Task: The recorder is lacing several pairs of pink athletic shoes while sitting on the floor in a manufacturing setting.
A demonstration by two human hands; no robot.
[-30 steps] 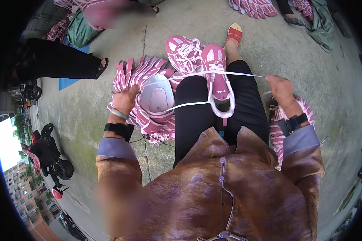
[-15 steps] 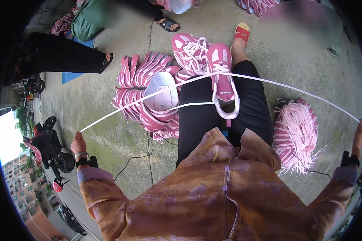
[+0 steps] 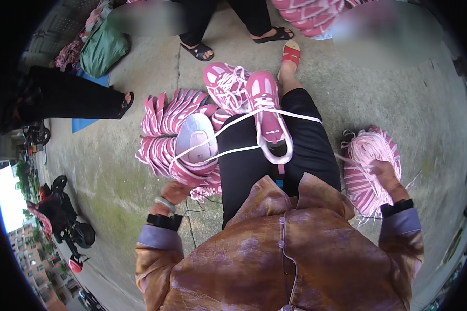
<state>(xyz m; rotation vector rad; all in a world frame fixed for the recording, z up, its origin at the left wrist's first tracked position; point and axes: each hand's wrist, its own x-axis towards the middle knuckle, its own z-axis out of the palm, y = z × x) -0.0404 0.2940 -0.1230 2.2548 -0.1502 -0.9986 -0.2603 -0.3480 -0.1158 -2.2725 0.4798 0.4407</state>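
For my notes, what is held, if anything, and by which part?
Cannot be told: left hand is near stacked pink and white shoe uppers, right hand near a pale pink lace bundle.

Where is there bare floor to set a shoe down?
Bare grey concrete floor lies between the black-and-red motorbike and the stacked pink-and-white shoe uppers. Another patch lies between the red open-toed sandal and the pale pink lace heap. Crowded: the black-trousered lap, bearing a pink sneaker, and the ground along its left, packed with uppers.
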